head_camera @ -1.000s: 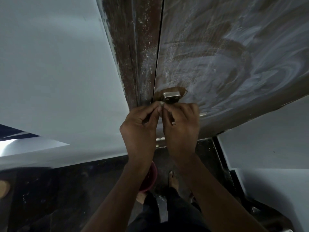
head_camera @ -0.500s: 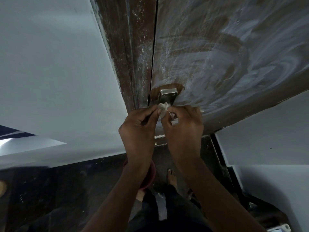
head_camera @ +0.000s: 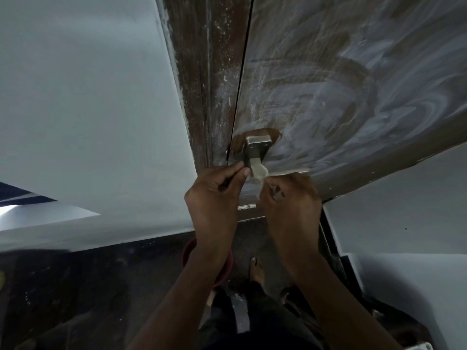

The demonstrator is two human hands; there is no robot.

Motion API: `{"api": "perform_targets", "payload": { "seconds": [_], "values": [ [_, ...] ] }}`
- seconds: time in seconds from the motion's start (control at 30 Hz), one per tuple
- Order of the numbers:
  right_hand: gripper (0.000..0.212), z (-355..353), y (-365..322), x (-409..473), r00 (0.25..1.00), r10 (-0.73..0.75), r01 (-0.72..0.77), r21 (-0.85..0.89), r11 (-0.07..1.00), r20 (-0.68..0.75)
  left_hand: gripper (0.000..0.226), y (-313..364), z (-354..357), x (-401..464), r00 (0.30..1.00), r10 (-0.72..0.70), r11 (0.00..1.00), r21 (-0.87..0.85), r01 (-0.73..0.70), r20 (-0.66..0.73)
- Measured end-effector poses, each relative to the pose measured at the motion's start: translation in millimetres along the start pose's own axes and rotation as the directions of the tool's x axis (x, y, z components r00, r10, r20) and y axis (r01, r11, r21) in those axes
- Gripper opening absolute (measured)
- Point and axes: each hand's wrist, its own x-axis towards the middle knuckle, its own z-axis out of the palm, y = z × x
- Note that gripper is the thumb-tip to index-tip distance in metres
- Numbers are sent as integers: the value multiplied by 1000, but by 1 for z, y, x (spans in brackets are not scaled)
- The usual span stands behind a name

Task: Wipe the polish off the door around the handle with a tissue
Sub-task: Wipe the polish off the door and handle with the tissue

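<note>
Since earlier, more tissue [head_camera: 259,173] is drawn out between the hands; it is pinched by left hand [head_camera: 214,198] and right hand [head_camera: 290,198], below the handle [head_camera: 256,147].

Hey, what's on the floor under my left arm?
A reddish round container shows on the dark floor, its rim curving out either side of the left forearm. The arm covers its middle, so any contents cannot be seen.

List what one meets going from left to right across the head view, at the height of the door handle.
White wall → brown door frame → metal handle → door smeared with whitish polish.
</note>
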Motion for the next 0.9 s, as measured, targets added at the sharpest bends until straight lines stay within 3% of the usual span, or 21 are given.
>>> {"api": "perform_targets", "payload": {
  "seconds": [0.17, 0.3, 0.37, 0.47, 0.53, 0.63, 0.73, 0.83, 0.9],
  "values": [
    [6, 5, -3, 13, 999, -4, 11, 134, 991, -50, 24, 1, 3, -3, 999, 2, 1000, 15, -3, 41],
    [10, 0, 8, 22, 994, 88, -76, 151, 986, -68, 25, 6, 6, -4, 997, 36, 999, 28, -38, 70],
    [10, -2, 11, 22, 997, 47, -39, 134, 990, -58, 23, 5, 7, -3, 996, 40, 998, 38, -43, 78],
    [14, -2, 2, 15, 981, -141, 134, 55, 989, 135, 19, 3, 9, -4, 994, 28, 998, 60, -34, 102],
    [29, -3, -1, 9, 947, -143, 131, 61, 990, 288, 17, 3, 10, -6, 992, -10, 999, 54, 4, 122],
    [40, -7, 3, 9, 926, -151, 141, 54, 988, 345, 17, 5, 9, -5, 989, -22, 998, 67, 12, 149],
    [20, -8, 18, 17, 955, -150, 148, 27, 989, 255, 16, 11, 10, -4, 990, 39, 995, 85, -51, 138],
    [14, -11, 31, 22, 989, -73, 77, -22, 997, 129, 16, 14, 14, -2, 985, 101, 988, 106, -116, 141],
    [15, -8, 25, 20, 982, -108, 117, -51, 992, 154, 16, 13, 15, 0, 980, 116, 981, 134, -138, 160]
  ]
}}
